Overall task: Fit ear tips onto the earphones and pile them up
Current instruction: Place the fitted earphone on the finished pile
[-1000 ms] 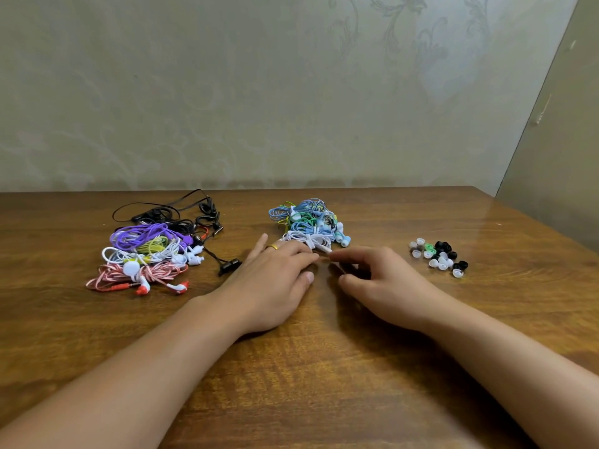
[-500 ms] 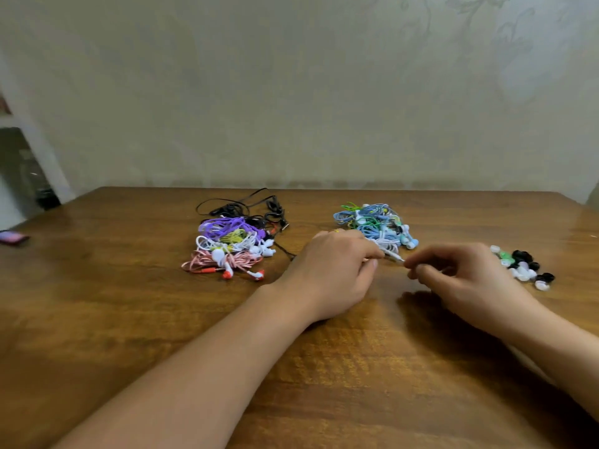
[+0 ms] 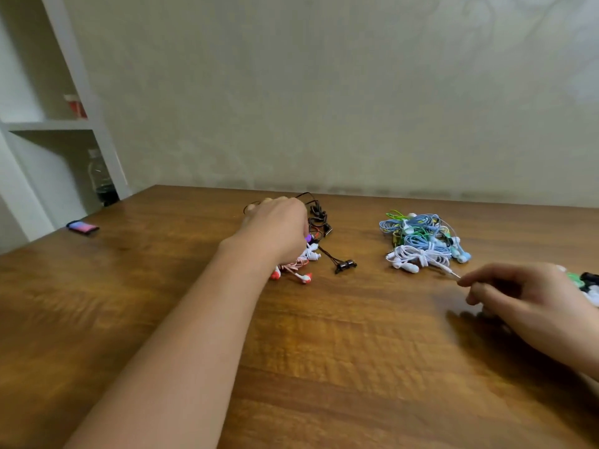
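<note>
My left hand has gone from the blue pile out to the far-left pile since half a second ago, and the view has swung left with it, so a white shelf now shows at the far left.

Largest first: the wooden table carries two heaps. The left pile of earphones (purple, pink, white and black cords) lies under and just right of my left hand, whose fingers reach down over it; I cannot tell whether they have closed on a cord, since the back of the hand hides them. The right pile of earphones, blue, green and white, sits well apart to the right.

My right hand pinches the white plug of a cord from that heap between thumb and forefinger. The plug's long axis runs from far-left to near-right, its tip toward my fingers.

I judge these cords light, limp and prone to snagging, so a bundle is best taken at its wrapped middle, and a single bud by its hard shell.

The ear tips lie at the right edge, partly behind my right hand, small and soft.

A small dark item lies far left.
</note>
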